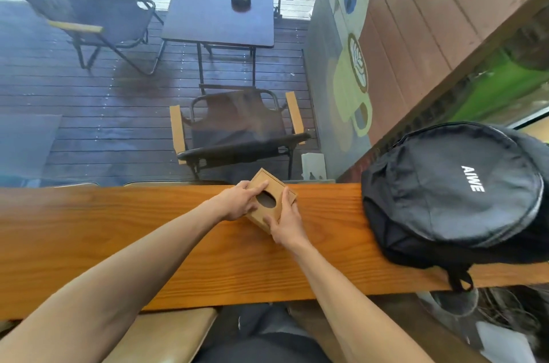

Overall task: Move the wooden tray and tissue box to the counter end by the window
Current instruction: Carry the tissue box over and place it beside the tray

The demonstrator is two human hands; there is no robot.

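A light wooden tissue box point(272, 189) with a dark oval slot on top lies on the orange wooden counter point(148, 232), near its far edge by the window glass. My left hand point(240, 201) grips the box's left side, fingers over its top. My right hand point(286, 221) holds its near right corner, thumb along the right edge. The box sits angled, its far corner reaching the counter's far edge. No wooden tray shows in this view.
A black backpack point(457, 193) lies on the counter to the right of the box. Beyond the glass are a deck, folding chairs point(237, 127) and a dark table point(219, 12). A padded stool seat point(166, 333) is below the counter's near edge.
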